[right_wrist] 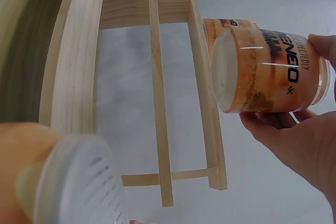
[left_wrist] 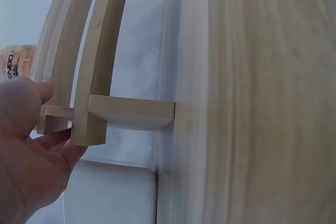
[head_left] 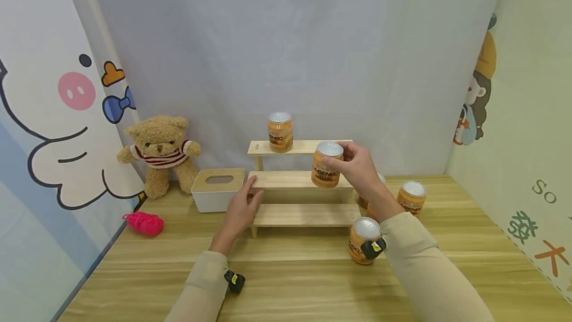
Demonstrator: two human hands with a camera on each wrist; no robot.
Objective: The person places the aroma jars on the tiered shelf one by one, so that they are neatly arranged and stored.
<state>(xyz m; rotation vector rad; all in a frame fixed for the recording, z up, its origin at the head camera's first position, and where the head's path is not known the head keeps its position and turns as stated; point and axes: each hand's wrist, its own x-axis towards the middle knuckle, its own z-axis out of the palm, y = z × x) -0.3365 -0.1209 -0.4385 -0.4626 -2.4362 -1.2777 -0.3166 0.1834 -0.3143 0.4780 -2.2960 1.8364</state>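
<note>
The right hand (head_left: 358,167) grips an orange BENBO-labelled can (head_left: 325,177), thumb across its front and the other fingers round its side. The silver-lidded top sits level with the thumb, and the base hangs below these fingers, near the top tier (head_left: 304,146) of a three-tier wooden rack (head_left: 308,214); whether can and board touch, I cannot tell.

To the left of those fingertips, another orange can (head_left: 280,135) stands upright on the same tier. The left hand (head_left: 241,207) pinches the left end of the middle tier (head_left: 286,179) between thumb and fingers, with a tissue box (head_left: 212,201) just beside them.

The top board looks narrow, so a can set down too near its front edge could tip off towards the right palm. Fingers opening before the base is flat might drop it, and swinging them left could knock the standing can. If the left fingers push unevenly, the light rack may shift. Below the right wrist stands a nearer can (head_left: 358,242); lowering that forearm could topple it.
</note>
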